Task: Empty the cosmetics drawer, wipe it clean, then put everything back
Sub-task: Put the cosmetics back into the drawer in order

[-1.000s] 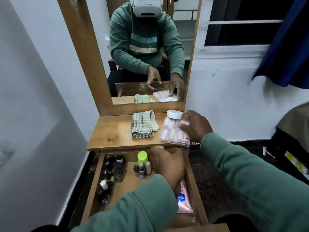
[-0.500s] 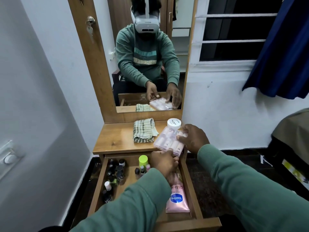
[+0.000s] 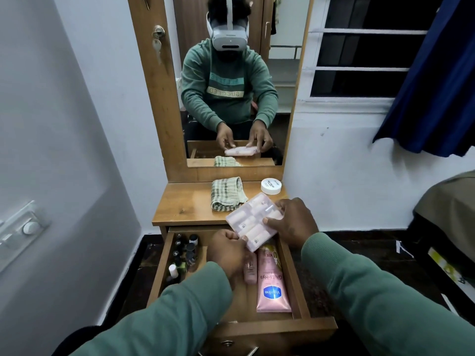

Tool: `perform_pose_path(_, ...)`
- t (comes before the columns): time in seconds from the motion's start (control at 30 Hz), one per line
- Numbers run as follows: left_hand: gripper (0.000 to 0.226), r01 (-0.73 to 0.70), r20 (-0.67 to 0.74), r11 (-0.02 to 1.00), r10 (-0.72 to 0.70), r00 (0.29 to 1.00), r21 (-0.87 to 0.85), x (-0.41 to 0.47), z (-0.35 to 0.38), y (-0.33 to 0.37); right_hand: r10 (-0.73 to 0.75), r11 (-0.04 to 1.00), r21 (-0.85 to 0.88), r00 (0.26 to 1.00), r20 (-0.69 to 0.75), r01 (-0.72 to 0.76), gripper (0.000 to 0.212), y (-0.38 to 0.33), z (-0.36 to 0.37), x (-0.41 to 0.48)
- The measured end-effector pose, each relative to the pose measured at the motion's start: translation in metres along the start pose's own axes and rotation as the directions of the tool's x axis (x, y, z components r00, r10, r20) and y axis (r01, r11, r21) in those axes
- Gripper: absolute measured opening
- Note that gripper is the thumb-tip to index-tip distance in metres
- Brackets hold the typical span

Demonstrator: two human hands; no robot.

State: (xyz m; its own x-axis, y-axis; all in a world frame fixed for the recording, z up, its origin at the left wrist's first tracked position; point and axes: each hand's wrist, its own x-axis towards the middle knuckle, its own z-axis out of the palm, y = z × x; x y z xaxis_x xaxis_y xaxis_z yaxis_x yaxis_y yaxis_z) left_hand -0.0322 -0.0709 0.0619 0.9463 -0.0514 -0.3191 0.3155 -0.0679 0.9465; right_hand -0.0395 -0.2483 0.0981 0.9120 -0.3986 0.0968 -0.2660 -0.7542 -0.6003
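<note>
Pink-filled plastic box (image 3: 253, 222) held in both my hands above the open drawer (image 3: 270, 327).
My left hand (image 3: 226, 249) pinches its near edge; my right hand (image 3: 295, 223) grips the right side, thumb on top, fingers curled round.

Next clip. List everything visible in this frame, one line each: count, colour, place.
mirror: one, wood-framed, against the wall.
tabletop: one, wooden, below the mirror.
drawer: one, wooden, pulled open below the tabletop.
clear case: one, clear with pale pink contents, held over the drawer's back edge.
white jar: one, white, tabletop's right rear.
cloth: one, green-and-cream check, folded on the tabletop.
Vaseline tube: one, pink, lying along the drawer's right side.
small tube: one, pink, just left of the Vaseline tube.
small bottles: several, mostly dark, drawer's left side.
curtain: one, blue, upper right.
left hand: one, pinches the clear case's near left edge.
right hand: one, grips the clear case's right side.
</note>
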Motion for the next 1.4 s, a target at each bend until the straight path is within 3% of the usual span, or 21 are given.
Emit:
perform_pose_path(0.07, 0.011, -0.045, 0.015, 0.999, 0.045, 0.999, 0.011, -0.012, -0.013, 0.004, -0.003, 1.0, 0.011, 1.0, 0.002, 0.003, 0.054, -0.007, -0.002, -0.014)
perform_pose_path(0.2, 0.007, -0.094, 0.052, 0.991, 0.089, 0.995, 0.095, -0.03, -0.049, 0.01, -0.027, 0.997, 0.07, 0.999, 0.04, 0.024, 0.032, -0.015, -0.003, -0.045)
perform_pose_path(0.37, 0.013, -0.146, 0.157, 0.968, 0.115, 0.981, 0.202, -0.044, -0.1, 0.008, 0.061, 0.966, 0.239, 0.985, 0.164, -0.099, 0.024, -0.026, 0.004, -0.083)
perform_pose_path(0.5, 0.017, -0.153, 0.163, 0.924, 0.101, 0.981, 0.349, -0.055, -0.128, -0.001, 0.062, 0.951, 0.28, 0.964, 0.257, -0.135, 0.02, -0.025, 0.022, -0.102)
perform_pose_path(0.57, 0.022, -0.177, 0.189, 0.872, 0.1, 0.977, 0.456, -0.058, -0.136, -0.006, 0.067, 0.957, 0.251, 0.952, 0.299, -0.146, 0.019, -0.024, 0.031, -0.106)
perform_pose_path(0.67, 0.036, -0.262, 0.236, 0.696, 0.135, 0.962, 0.669, -0.06, -0.141, -0.012, 0.073, 0.972, 0.184, 0.928, 0.365, -0.149, 0.019, -0.022, 0.04, -0.108)
perform_pose_path(0.77, 0.047, -0.31, 0.257, 0.581, 0.175, 0.95, 0.753, -0.059, -0.14, -0.018, 0.089, 0.982, 0.113, 0.905, 0.416, -0.149, 0.017, -0.02, 0.046, -0.109)
perform_pose_path(0.97, 0.018, -0.28, 0.243, 0.516, 0.14, 0.96, 0.81, -0.048, -0.133, -0.027, 0.18, 0.974, 0.032, 0.85, 0.495, -0.225, 0.017, -0.015, 0.056, -0.105)
perform_pose_path(1.4, 0.019, -0.259, 0.312, 0.403, -0.071, 0.947, 0.878, -0.033, -0.126, -0.03, 0.188, 0.982, -0.086, 0.824, 0.534, -0.168, 0.01, -0.01, 0.075, -0.097)
